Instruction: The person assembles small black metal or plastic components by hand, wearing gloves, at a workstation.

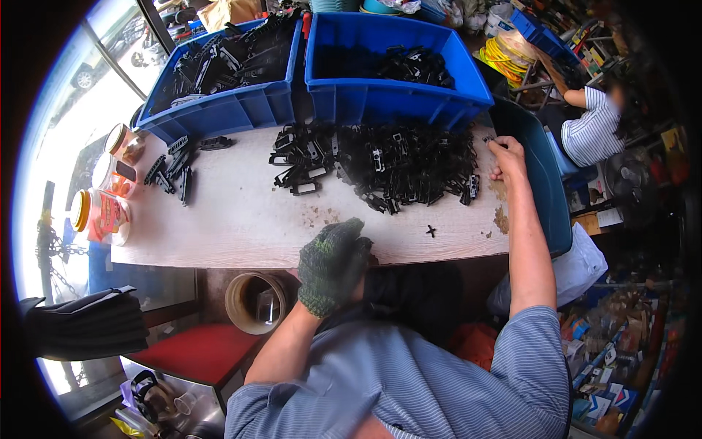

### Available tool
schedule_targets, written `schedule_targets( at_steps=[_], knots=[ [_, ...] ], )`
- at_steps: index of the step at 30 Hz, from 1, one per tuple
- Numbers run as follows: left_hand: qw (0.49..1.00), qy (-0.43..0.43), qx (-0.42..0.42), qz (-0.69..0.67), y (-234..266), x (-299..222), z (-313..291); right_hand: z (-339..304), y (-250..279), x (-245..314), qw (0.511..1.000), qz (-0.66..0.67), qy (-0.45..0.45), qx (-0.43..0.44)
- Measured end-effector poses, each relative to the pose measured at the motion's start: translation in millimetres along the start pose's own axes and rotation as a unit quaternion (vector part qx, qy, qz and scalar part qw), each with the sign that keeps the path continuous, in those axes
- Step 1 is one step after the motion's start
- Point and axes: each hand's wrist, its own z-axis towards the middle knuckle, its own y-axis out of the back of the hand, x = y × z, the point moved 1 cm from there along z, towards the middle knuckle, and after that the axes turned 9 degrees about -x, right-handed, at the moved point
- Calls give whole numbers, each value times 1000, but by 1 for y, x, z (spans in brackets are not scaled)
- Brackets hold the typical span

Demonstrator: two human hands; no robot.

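My left hand (333, 263), in a dark green knitted glove, is at the table's front edge with its fingers curled closed. Whatever it may hold is hidden. My bare right hand (508, 157) reaches to the table's right side, thumb and fingers pinched together; a tiny dark thing at the fingertips is too small to name. Left of it spreads a heap of black plastic parts (409, 164), some shaped like rectangular frames. One small black cross-shaped piece (431, 231) lies apart on the pale table (234, 219), between the heap and the front edge.
Two blue bins (398, 99) of black parts stand at the back. Several long black parts (175, 164) lie at left beside lidded plastic jars (110, 216). A dark green tub (548, 183) adjoins the right edge. Another person (594, 132) is at far right.
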Motion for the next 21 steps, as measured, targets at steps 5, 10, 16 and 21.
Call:
schedule_targets(
  at_steps=[5, 10, 16, 21],
  knots=[
    [998, -63, 7, 13, 3, -2, -1, -20, 2, 5, 999, -9, 10, 39],
    [1000, -12, -12, -19, 2, -1, -3, -25, 9, -3, 999, 5, 7, 49],
    [999, -27, -33, -25, 0, 3, -6, -41, 20, -9, 991, 85, -67, 84],
    [999, -27, -31, -29, 0, 5, -5, -54, 26, -21, 980, 159, -83, 88]
  ],
)
